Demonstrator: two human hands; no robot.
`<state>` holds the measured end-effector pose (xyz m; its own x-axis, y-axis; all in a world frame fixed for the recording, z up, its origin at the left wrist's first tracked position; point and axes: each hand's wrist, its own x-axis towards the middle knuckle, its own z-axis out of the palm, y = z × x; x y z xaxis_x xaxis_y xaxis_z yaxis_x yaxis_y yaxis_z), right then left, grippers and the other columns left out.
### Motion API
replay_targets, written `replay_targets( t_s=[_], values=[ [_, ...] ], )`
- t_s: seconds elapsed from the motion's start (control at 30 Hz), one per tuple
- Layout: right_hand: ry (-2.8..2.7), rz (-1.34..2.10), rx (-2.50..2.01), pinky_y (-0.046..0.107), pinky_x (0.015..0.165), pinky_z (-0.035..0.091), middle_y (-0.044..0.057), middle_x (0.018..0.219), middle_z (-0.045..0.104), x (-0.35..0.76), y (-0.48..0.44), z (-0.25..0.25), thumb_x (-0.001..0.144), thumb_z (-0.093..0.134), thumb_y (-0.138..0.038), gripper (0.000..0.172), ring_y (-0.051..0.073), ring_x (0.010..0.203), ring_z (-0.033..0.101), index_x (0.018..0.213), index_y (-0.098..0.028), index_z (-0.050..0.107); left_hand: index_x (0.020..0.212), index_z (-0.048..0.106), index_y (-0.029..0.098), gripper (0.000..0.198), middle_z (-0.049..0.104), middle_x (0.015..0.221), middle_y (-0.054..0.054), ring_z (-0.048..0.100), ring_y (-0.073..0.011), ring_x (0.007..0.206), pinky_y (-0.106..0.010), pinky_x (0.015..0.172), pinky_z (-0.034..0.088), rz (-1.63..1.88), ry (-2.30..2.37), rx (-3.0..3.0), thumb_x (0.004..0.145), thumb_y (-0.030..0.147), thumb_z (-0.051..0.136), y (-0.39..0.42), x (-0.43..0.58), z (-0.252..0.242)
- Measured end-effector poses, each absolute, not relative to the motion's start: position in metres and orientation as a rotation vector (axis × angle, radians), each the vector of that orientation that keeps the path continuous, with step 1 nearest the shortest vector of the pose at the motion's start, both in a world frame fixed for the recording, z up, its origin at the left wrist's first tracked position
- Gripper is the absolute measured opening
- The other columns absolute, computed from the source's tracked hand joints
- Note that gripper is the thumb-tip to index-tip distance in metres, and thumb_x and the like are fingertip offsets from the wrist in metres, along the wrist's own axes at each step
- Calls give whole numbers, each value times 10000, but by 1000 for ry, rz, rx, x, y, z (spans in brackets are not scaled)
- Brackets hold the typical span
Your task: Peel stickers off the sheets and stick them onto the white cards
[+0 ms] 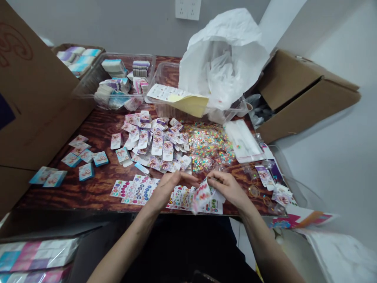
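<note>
Our right hand [228,188] pinches a small printed packet [202,196] between thumb and fingers; our left hand [173,188] is partly open beside it. We judge the packet light, thin and flexible, easily creased, so we hold it by its edge. It sits just above the sticker sheets [138,190]; printed cards [153,143] lie beyond those sheets, and loose colored sequins [209,143] lie beyond them to the right.

The single head-worn camera sits above the near edge of the wooden worktop [88,188] and faces forward and steeply down across it, toward the far edge and the wall [118,23]. The view is close and wide: the person's left hand [167,188] and right hand [228,188] appear just below frame centre, with the forearms entering from the bottom edge.
</note>
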<state>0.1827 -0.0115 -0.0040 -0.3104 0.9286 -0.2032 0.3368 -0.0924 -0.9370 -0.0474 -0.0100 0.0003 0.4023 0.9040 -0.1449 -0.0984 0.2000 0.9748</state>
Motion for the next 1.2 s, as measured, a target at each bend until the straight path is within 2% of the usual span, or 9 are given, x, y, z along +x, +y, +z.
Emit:
replay_targets(
  t_s=[0.07,0.17,0.33,0.4,0.5,0.63,0.87,1.07,1.2],
  values=[
    [-1617,1451,-1408,225,557,337,-15,656,507,179,-15,-6,874,572,-416,300,124,625,458,699,-172,560,1030,707,150,557,706,853,-90,656,-234,861,-338,788,523,852,870,1042,904,619,435,-15,-46,-8],
    [-1591,1438,-1478,216,524,305,-26,620,456,174,-18,-11,855,592,-462,364,113,596,414,644,-176,511,1134,665,156,671,715,967,-119,672,-277,937,-354,746,567,918,936,874,854,714,418,-21,-44,-22],
    [-1497,1529,-1411,213,542,338,-20,667,519,171,-16,-22,840,625,-478,341,112,617,457,710,-170,558,1238,588,136,754,701,1041,-148,663,-295,991,-367,698,604,948,903,701,858,743,351,-23,-47,-22],
    [-1344,1646,-1337,211,544,365,-20,677,553,168,-14,-23,801,679,-475,329,107,601,484,745,-170,570,1311,534,173,699,670,1157,-149,639,-296,1055,-371,717,605,943,812,709,845,690,474,-23,-47,-18],
    [-1067,1866,-1202,219,552,423,-17,708,619,159,-13,-20,710,775,-456,363,106,578,543,818,-179,568,1366,490,205,749,609,1293,-142,605,-299,1131,-385,839,572,902,715,811,720,465,766,-22,-48,-16],
    [-898,2043,-1068,232,592,470,2,771,667,150,-16,-18,637,841,-412,425,115,611,604,843,-182,549,1395,473,197,807,623,1282,-142,614,-295,1135,-427,984,480,848,680,838,680,335,822,-17,-49,-19],
    [-1344,1560,-1408,243,569,400,-18,654,596,165,-21,-20,796,686,-418,265,125,592,527,722,-173,620,1375,487,194,847,658,1218,-133,645,-283,1077,-420,942,500,817,735,897,621,275,864,-14,-41,-8],
    [-1478,1311,-1442,297,738,452,39,865,689,175,-26,-10,842,631,-347,183,201,819,612,786,-181,682,1280,557,180,698,674,1149,-108,659,-259,1018,-393,894,524,807,757,973,648,247,848,-16,-38,-4],
    [-1513,1222,-1535,306,768,461,49,918,695,199,-35,-8,869,605,-377,213,212,856,619,813,-183,672,1303,535,208,731,645,1195,-98,646,-255,1030,-389,892,530,847,797,1025,642,209,845,-14,-41,-4]
  ],
)
